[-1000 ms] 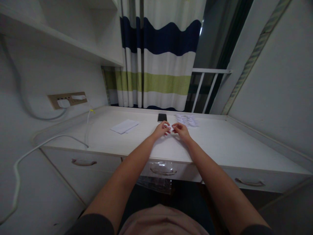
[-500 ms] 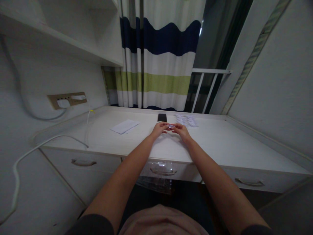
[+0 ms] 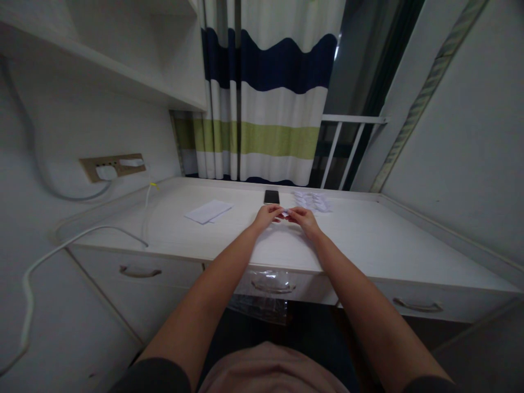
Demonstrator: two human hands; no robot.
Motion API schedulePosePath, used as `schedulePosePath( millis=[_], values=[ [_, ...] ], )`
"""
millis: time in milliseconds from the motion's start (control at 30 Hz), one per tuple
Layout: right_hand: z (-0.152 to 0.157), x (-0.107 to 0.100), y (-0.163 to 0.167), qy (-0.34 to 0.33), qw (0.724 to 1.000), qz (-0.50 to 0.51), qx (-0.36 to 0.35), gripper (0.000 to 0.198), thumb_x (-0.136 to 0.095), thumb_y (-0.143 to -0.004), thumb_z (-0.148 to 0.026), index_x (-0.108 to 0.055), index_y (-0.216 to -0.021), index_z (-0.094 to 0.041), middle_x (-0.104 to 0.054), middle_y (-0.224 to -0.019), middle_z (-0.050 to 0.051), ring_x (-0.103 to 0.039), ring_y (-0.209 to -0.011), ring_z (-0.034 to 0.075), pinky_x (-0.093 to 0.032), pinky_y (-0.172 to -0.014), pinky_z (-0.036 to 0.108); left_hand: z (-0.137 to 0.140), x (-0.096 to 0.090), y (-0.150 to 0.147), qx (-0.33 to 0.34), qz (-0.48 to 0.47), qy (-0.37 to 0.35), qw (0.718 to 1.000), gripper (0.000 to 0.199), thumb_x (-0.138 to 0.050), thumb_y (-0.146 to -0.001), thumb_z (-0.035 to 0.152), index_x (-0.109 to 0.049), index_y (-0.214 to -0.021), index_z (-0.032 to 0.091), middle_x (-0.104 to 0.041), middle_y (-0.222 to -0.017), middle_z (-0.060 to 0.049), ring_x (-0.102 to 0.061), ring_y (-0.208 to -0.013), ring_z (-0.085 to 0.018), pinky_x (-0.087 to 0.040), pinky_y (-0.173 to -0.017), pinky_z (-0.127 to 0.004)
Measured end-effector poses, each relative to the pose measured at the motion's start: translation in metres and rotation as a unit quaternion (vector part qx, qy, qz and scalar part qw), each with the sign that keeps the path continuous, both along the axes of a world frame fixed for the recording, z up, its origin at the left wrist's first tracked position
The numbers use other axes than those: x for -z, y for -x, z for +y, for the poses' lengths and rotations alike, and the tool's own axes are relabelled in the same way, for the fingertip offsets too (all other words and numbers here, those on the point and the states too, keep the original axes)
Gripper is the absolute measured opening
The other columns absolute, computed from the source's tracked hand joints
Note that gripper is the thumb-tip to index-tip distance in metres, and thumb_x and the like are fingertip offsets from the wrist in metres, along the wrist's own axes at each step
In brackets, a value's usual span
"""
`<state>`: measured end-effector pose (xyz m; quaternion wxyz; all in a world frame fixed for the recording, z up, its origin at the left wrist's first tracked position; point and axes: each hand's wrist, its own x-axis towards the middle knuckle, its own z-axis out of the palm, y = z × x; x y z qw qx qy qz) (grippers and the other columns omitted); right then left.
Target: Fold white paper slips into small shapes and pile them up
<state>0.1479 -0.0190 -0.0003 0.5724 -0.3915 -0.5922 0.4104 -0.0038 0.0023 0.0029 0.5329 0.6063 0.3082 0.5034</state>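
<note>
Between my two hands, above the white desk [image 3: 368, 240], is a small piece of folded white paper [image 3: 285, 211]. My left hand [image 3: 267, 215] pinches its left end, and my right hand [image 3: 303, 219] pinches the right end. My fingers cover much of the paper, so its exact shape is hard to make out. Just beyond my right hand lie several small folded white paper pieces [image 3: 313, 201] in a group. A dark phone [image 3: 271, 197] lies flat behind my left hand. Off to the left rests a stack of white paper sheets [image 3: 209, 211].
A white cable [image 3: 98, 230] runs over the desk's left end, near a wall socket [image 3: 112, 165]. Clear plastic [image 3: 262, 308] hangs at the middle drawer. A striped curtain [image 3: 278, 109] hangs behind the desk, and a shelf [image 3: 123, 71] juts out at upper left.
My fingertips have shifted slightly around the small paper, which shows a little differently between them. The phone, the sheets and the group of paper pieces are where they were.
</note>
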Motion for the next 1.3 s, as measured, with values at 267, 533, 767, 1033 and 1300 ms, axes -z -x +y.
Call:
schedulePosePath(
  millis=[267,533,767,1033,1300],
  values=[
    [0.0077,0.0023,-0.0006,-0.014,1.0,-0.024,0.011,0.039,-0.072,-0.049,-0.054,-0.064,-0.059,-0.017,-0.061,-0.057,0.001,-0.056,-0.056,0.012,-0.049,-0.062,0.028,0.0015,-0.0009,-0.0013,0.001,0.0,-0.002,1.0,0.015,-0.067,-0.068,0.024,-0.06,-0.067,0.01,-0.059,-0.058,0.001,-0.055,-0.052,-0.008,-0.046,-0.057,-0.023],
    [0.0093,0.0034,-0.0009,-0.028,0.999,-0.038,0.022,0.037,-0.072,-0.049,-0.052,-0.063,-0.056,-0.017,-0.061,-0.055,0.001,-0.054,-0.054,0.012,-0.048,-0.059,0.028,0.0001,-0.001,-0.002,-0.001,0.004,-0.003,1.0,0.01,-0.065,-0.069,0.018,-0.061,-0.066,0.009,-0.059,-0.056,0.0,-0.055,-0.051,-0.008,-0.046,-0.057,-0.023],
    [0.0066,0.0034,-0.001,-0.029,0.999,-0.01,0.014,0.035,-0.071,-0.054,-0.05,-0.066,-0.063,-0.017,-0.065,-0.064,0.003,-0.058,-0.061,0.014,-0.049,-0.065,0.029,-0.0036,-0.0027,-0.0011,-0.003,-0.005,0.0,1.0,0.016,-0.066,-0.068,0.025,-0.062,-0.072,0.01,-0.062,-0.064,-0.002,-0.057,-0.057,-0.009,-0.047,-0.057,-0.023],
    [0.0044,0.0012,-0.0011,-0.021,1.0,-0.013,0.017,0.03,-0.072,-0.054,-0.043,-0.065,-0.069,-0.018,-0.065,-0.069,0.002,-0.059,-0.063,0.014,-0.049,-0.064,0.029,-0.0043,-0.0019,-0.0004,-0.012,0.01,-0.011,1.0,0.019,-0.066,-0.067,0.027,-0.061,-0.077,0.012,-0.063,-0.072,-0.004,-0.059,-0.062,-0.01,-0.047,-0.057,-0.023],
    [0.01,0.0054,-0.0036,-0.054,0.996,-0.053,0.037,0.037,-0.07,-0.054,-0.038,-0.057,-0.084,-0.021,-0.059,-0.065,-0.002,-0.057,-0.056,0.012,-0.04,-0.046,0.022,-0.0071,-0.0011,-0.0008,-0.048,0.042,-0.026,0.998,0.028,-0.065,-0.067,0.017,-0.051,-0.092,0.016,-0.059,-0.07,0.001,-0.059,-0.057,-0.009,-0.044,-0.05,-0.018]
  ],
)
